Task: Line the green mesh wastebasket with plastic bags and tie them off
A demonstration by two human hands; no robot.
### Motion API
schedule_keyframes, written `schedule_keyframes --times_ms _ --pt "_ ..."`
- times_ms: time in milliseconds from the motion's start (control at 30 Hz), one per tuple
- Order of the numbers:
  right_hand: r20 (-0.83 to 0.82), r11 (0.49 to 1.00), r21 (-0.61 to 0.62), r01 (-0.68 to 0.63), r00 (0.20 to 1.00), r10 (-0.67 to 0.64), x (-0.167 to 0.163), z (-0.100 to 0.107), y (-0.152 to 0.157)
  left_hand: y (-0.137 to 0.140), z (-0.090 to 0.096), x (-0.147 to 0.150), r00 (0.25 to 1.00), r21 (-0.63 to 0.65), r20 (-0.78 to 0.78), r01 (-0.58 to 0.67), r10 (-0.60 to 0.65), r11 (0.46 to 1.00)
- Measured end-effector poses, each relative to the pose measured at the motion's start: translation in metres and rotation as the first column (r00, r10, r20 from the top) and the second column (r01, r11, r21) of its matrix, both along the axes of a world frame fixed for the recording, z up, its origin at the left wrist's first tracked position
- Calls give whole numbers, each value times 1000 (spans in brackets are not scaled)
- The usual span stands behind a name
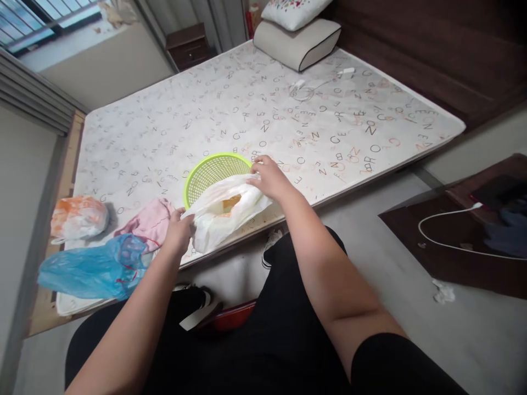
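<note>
A white plastic bag (216,227) is spread between my two hands at the near edge of the mattress, its mouth partly open. Something orange-yellow (231,204) shows inside; I cannot tell what it is. My left hand (178,233) is closed on the bag's left side. On the far right side, my right hand (269,178) grips the bag's rim with fingers bent, close to the basket's edge. Just behind the bag stands a lime-green plastic mesh basket (209,173), its front part hidden by the bag.
Left of my hands lie a pink cloth (150,222), a blue plastic bag (88,266) and a tied bag with orange contents (80,216). The letter-printed mattress (185,120) holds pillows (296,41) and a cable (302,92). A dark table (448,241) stands at right.
</note>
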State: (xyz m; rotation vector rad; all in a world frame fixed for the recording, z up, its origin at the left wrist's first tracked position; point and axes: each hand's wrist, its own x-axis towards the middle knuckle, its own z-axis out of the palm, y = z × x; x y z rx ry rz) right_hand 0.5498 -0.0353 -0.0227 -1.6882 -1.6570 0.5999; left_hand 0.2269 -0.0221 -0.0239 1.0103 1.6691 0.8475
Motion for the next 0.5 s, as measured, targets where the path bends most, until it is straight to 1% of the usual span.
schedule_keyframes --times_ms 67,133,167,200,233,267,300,333,367,433,467,500 --pt "107 1000 -28 -3 994 7 2 16 -13 -7 -4 0 999 3 -39 -1 1 1000" --pt "212 1000 19 14 977 -18 -7 35 -29 -13 -10 2 997 4 -73 -23 23 1000" --pt "248 998 53 -13 969 -1 -16 44 -36 -15 -13 4 996 -1 -80 -37 37 999" --pt "275 994 68 -88 959 66 -27 52 -44 -16 -15 5 996 -5 -80 -51 50 999" --pt "297 978 60 -200 939 173 -39 58 -50 -16 -16 6 995 -6 -75 -63 63 998" --pt "318 946 39 -323 901 295 -50 62 -56 -15 -17 6 995 -3 -66 -77 76 997" --pt "332 914 3 -405 863 381 -59 65 -60 -14 -17 5 995 2 -50 -86 86 996" --pt "331 892 -52 -449 835 440 -65 66 -62 -11 -17 4 996 6 -18 -93 93 996" --pt "311 884 -121 -451 829 465 -68 66 -63 -8 -17 3 995 8 37 -98 97 995" --pt "242 890 -260 -374 867 435 -65 65 -63 -2 -17 -3 980 13 176 -100 96 995" --pt "211 891 -304 -337 888 408 -61 64 -63 1 -18 -6 968 13 233 -101 95 995" --pt "184 893 -316 -321 902 390 -56 62 -63 4 -19 -9 958 13 270 -104 97 994"
